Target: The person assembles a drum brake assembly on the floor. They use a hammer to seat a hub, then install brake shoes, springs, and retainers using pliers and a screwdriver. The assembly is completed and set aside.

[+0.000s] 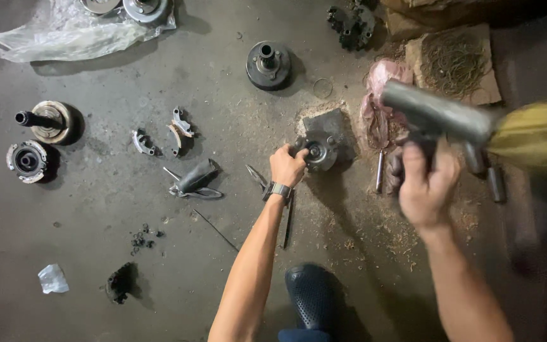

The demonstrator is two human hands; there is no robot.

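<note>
Plastic bag (64, 35) holds round metal parts (147, 9).

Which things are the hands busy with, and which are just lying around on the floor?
In use:
left hand on the round metal part
right hand gripping a blurred grey tool

Lying about:
curved shoe pieces
round drum
shaft hub
plastic bag
pliers
</note>
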